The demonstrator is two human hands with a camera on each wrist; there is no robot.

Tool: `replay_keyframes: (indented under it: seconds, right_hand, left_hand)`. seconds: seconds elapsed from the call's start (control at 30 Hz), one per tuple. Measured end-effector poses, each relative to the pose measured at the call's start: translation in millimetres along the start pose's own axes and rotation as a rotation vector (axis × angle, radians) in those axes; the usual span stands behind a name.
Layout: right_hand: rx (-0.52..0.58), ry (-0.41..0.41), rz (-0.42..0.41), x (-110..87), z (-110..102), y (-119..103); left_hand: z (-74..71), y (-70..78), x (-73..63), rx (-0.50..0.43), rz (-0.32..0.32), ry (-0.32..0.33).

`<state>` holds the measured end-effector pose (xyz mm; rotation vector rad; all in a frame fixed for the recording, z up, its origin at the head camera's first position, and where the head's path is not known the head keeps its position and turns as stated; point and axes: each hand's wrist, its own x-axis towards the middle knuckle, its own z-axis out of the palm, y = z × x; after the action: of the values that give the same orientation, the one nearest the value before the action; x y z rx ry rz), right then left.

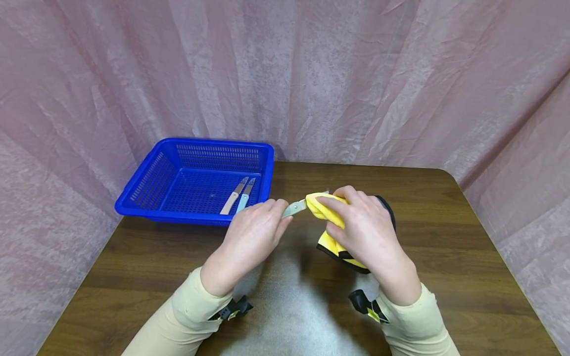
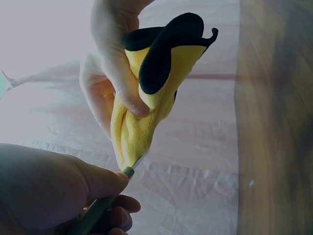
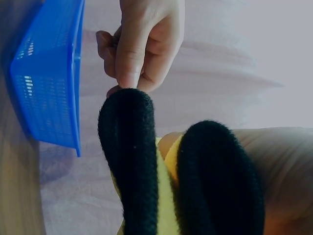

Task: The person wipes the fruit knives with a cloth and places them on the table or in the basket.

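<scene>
My left hand [image 1: 255,228] grips the pale green handle of a knife [image 1: 295,208], fingers curled round it. The blade points right and up, and most of it is covered by a yellow cloth [image 1: 328,212] with black edging. My right hand [image 1: 367,227] pinches this cloth around the blade, thumb on one side and fingers on the other. In the left wrist view the folded cloth [image 2: 139,122] hangs from the right hand [image 2: 115,58], and a sliver of blade shows beside it. Black edging hides the knife in the right wrist view.
A blue plastic basket [image 1: 196,218] stands at the back left of the wooden table [image 1: 445,247]. Inside it lie a knife with a pale pink handle [image 1: 229,202] and one with a light blue handle [image 1: 242,201]. Pink curtains [image 1: 311,89] hang behind.
</scene>
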<state>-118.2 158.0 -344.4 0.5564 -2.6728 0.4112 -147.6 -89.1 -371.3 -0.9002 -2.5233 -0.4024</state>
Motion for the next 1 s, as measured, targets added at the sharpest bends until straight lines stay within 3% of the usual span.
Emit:
replay_keyframes:
  seconds: [1.0]
  right_hand:
    - [0.005,-0.004,0.123,1.2,-8.8,18.2]
  left_hand:
    - [-3.2,0.6,-0.6,0.004,0.007,0.008]
